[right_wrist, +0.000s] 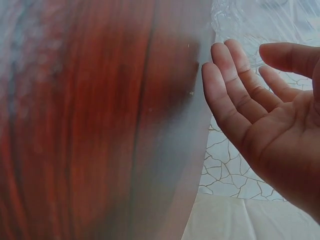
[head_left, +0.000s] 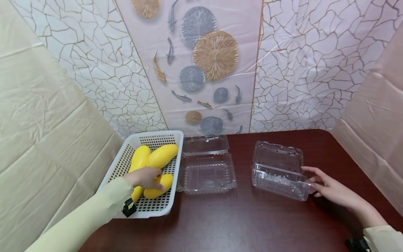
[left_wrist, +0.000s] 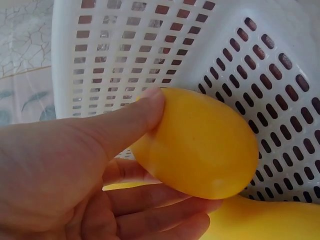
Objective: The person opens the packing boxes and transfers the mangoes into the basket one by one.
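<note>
In the white basket (head_left: 178, 157) lie several smooth yellow mangoes (head_left: 162, 156). My left hand (head_left: 146, 177) reaches over the basket's rim and holds the nearest mango (left_wrist: 200, 145). In the left wrist view the thumb presses on its upper side, with fingers curled beneath it. On the right, a clear plastic clamshell box (head_left: 280, 182) stands with its lid raised. My right hand (head_left: 330, 187) is at the box's right end. Its fingers (right_wrist: 227, 97) are loosely extended in the right wrist view, thumb apart; whether they touch the plastic is unclear.
A second clear clamshell box (head_left: 207, 173) lies with its lid folded back, between the basket and the right-hand box. Everything stands on a dark red-brown table (head_left: 220, 220). A patterned cloth wall (head_left: 283, 70) rises behind, with beige cloth panels at both sides.
</note>
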`<act>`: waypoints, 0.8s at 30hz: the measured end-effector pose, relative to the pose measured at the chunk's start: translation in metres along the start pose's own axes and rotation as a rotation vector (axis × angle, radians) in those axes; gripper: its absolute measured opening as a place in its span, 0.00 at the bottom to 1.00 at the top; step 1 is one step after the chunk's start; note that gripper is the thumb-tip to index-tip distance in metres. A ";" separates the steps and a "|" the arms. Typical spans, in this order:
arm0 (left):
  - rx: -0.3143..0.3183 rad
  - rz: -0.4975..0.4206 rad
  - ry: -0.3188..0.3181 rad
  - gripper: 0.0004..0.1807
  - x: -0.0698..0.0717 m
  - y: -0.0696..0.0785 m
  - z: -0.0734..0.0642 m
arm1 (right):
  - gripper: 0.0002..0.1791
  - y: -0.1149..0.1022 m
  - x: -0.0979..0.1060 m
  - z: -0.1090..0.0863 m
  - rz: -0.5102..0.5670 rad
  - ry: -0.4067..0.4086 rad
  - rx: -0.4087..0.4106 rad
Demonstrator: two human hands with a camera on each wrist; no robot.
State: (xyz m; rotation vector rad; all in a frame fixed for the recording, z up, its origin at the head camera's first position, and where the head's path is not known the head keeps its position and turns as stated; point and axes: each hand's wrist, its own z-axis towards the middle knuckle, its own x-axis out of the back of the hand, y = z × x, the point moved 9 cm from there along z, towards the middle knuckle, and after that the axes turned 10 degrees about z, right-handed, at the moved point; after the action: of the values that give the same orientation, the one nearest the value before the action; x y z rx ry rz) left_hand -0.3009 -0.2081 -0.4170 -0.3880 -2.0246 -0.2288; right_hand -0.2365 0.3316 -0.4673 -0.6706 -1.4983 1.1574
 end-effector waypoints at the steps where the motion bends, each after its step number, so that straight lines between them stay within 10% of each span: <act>1: -0.003 -0.002 -0.006 0.27 0.001 -0.001 0.000 | 0.29 -0.001 0.000 0.001 0.000 0.002 0.001; 12: -0.035 0.010 -0.157 0.22 -0.011 -0.011 -0.008 | 0.38 0.003 -0.005 0.003 0.038 -0.042 0.032; 24: -0.027 0.075 -0.033 0.30 0.017 -0.012 -0.008 | 0.36 -0.003 -0.004 0.003 -0.028 -0.013 0.065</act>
State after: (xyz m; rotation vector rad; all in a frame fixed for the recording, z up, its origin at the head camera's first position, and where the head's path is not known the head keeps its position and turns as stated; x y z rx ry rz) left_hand -0.3064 -0.2193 -0.3985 -0.4859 -2.0364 -0.2050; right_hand -0.2379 0.3263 -0.4658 -0.5973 -1.4707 1.1860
